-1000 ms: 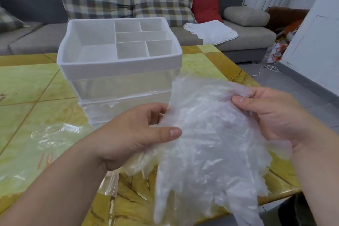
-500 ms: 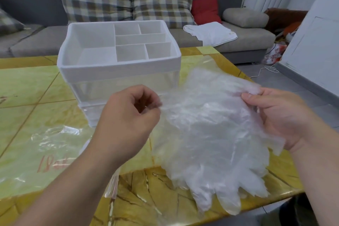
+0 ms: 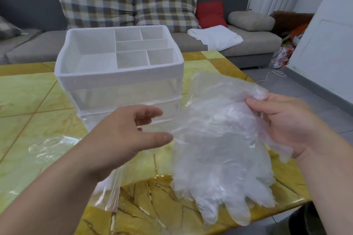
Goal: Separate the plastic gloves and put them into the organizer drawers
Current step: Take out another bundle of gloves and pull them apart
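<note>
Right hand (image 3: 286, 126) grips plastic gloves (image 3: 219, 150); left hand (image 3: 124, 135) extends loose fingers toward them.

Right hand (image 3: 292, 126) grips plastic gloves (image 3: 215, 149); left hand (image 3: 122, 135) hovers beside.

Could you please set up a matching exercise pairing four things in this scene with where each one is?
Things:
1 plastic gloves
2 organizer
3 white cloth
4 clear bag

Places:
A on the sofa
B lying on the table
C gripped by the right hand
D standing on the table, top compartments empty

Pairs: 1-C, 2-D, 3-A, 4-B.
</note>
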A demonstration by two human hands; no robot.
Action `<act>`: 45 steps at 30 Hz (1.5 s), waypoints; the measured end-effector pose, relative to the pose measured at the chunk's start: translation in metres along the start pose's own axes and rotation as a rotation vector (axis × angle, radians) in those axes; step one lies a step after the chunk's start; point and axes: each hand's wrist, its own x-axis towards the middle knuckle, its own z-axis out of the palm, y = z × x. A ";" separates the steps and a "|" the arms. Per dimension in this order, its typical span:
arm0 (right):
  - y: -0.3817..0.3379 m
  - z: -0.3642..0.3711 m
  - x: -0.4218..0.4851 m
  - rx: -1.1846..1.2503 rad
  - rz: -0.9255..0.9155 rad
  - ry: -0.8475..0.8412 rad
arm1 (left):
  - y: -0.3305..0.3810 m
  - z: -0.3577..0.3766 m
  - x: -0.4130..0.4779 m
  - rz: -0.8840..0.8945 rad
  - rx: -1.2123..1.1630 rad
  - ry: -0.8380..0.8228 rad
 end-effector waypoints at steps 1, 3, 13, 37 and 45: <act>0.000 0.001 0.000 0.000 0.001 -0.027 | 0.003 0.000 0.000 0.048 -0.011 0.003; 0.001 0.003 -0.001 -0.004 0.013 -0.098 | 0.009 0.005 -0.001 0.108 -0.016 0.011; 0.002 0.023 -0.011 -0.008 0.088 -0.222 | 0.008 0.022 -0.001 -0.157 -0.544 -0.103; 0.001 -0.006 -0.006 -0.631 0.094 -0.350 | 0.013 0.005 0.001 -0.026 -0.458 0.164; 0.008 0.030 -0.012 -0.360 -0.108 -0.339 | 0.018 0.013 -0.003 -0.001 -0.481 0.076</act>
